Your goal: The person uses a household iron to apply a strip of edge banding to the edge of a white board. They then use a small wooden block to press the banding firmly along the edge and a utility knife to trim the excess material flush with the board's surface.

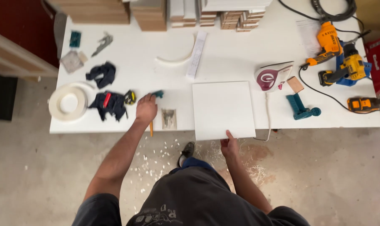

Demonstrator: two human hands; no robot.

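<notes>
Pinching the white panel's [223, 109] near edge, the right hand [230, 147] holds it; left of the panel, the left hand [146, 109] closes on a teal tool [157, 94].

A long white printed strip [196, 54] lies mid-table; a white printed sheet [309, 35] lies under the orange drill [327, 42].

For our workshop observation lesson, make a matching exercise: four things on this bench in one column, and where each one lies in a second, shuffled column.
Things
1. white square panel
2. roll of white edge tape
3. clothes iron
4. orange pencil

Places
A. at the table's left end, beside dark cloths
B. under the left hand, at the table's near edge
C. held at its near edge by the right hand
D. right of the panel's far corner

Pairs: 1-C, 2-A, 3-D, 4-B
</notes>
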